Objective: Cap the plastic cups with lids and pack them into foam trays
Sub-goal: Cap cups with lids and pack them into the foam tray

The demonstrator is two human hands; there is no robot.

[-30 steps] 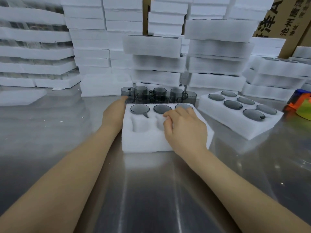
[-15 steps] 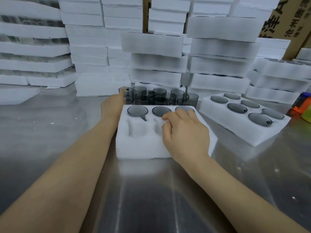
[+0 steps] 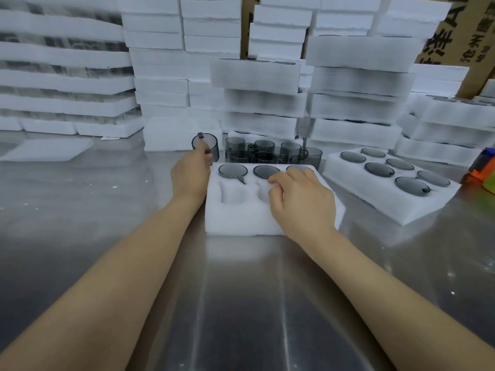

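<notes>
Left hand (image 3: 191, 175) – round grey cup (image 3: 211, 144)

Printed in black on the brown carton (image 3: 482, 22) at top right, tilted: large characters cut by the frame edge, one reading 泽, then a capital A. Beside these, a smaller line beginning 沧州, blurred after that. Next to it, smaller still, 地址, barely legible.
</notes>
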